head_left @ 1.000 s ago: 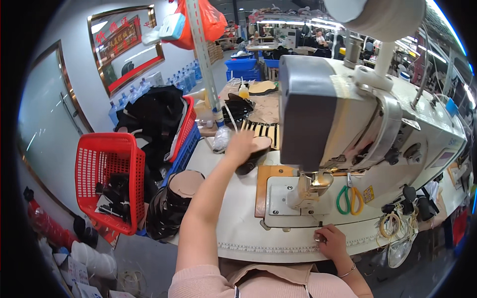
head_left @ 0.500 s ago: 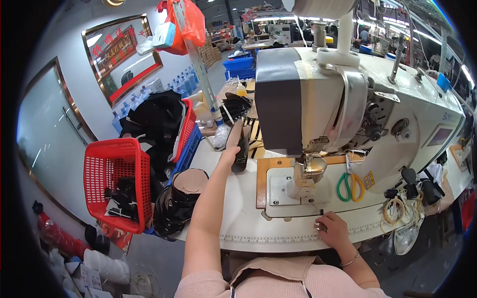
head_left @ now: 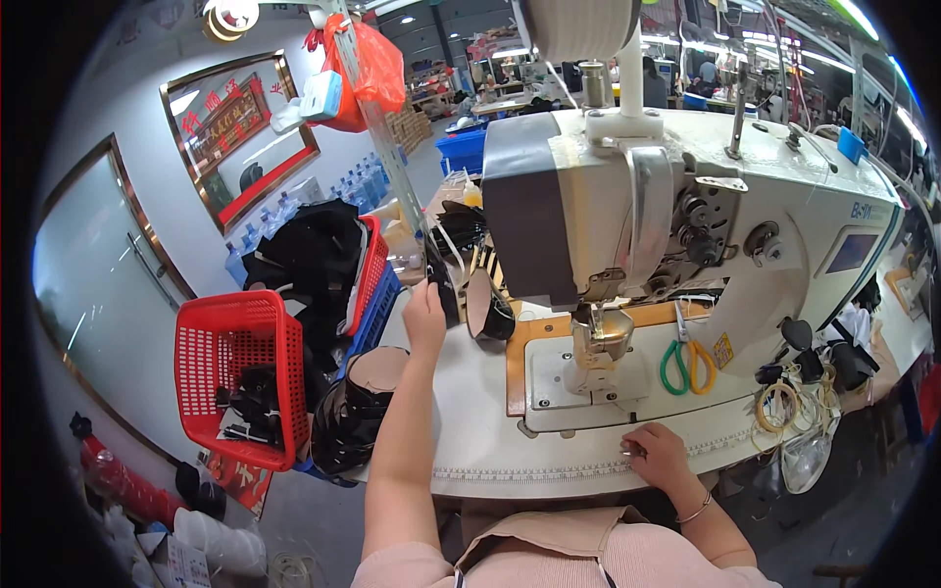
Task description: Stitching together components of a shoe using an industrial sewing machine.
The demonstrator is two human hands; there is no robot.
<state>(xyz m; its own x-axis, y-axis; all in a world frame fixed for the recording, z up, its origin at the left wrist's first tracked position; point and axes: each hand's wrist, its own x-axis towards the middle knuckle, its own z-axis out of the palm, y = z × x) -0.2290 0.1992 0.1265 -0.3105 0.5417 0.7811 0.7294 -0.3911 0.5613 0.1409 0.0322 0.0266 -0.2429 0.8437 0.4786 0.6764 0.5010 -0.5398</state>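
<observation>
My left hand (head_left: pixel 424 316) reaches out over the left side of the sewing machine table. Its fingers are closed at the edge of an upright black piece (head_left: pixel 442 284), which looks like a shoe upper. Just right of it stands a curved black shoe upper with beige lining (head_left: pixel 480 306), apart from my hand. My right hand (head_left: pixel 656 455) rests near the table's front edge, fingers curled. A small shiny bit shows at its fingertips, too small to name. Ahead of that hand is the sewing machine (head_left: pixel 608 196), its presser area (head_left: pixel 602 338) over a metal plate.
Green-and-yellow-handled scissors (head_left: pixel 676 367) lie right of the needle area. A red basket (head_left: pixel 299 377) with black pieces stands at the left, beside rolled black pieces (head_left: pixel 348 421). Cords and bags (head_left: pixel 789 416) hang at the right edge. Behind is a metal post (head_left: pixel 387 147).
My left hand has moved left, off the beige-lined shoe upper, which now stands on the table, and onto another black piece. My right hand has stayed put. The view has shifted slightly.
</observation>
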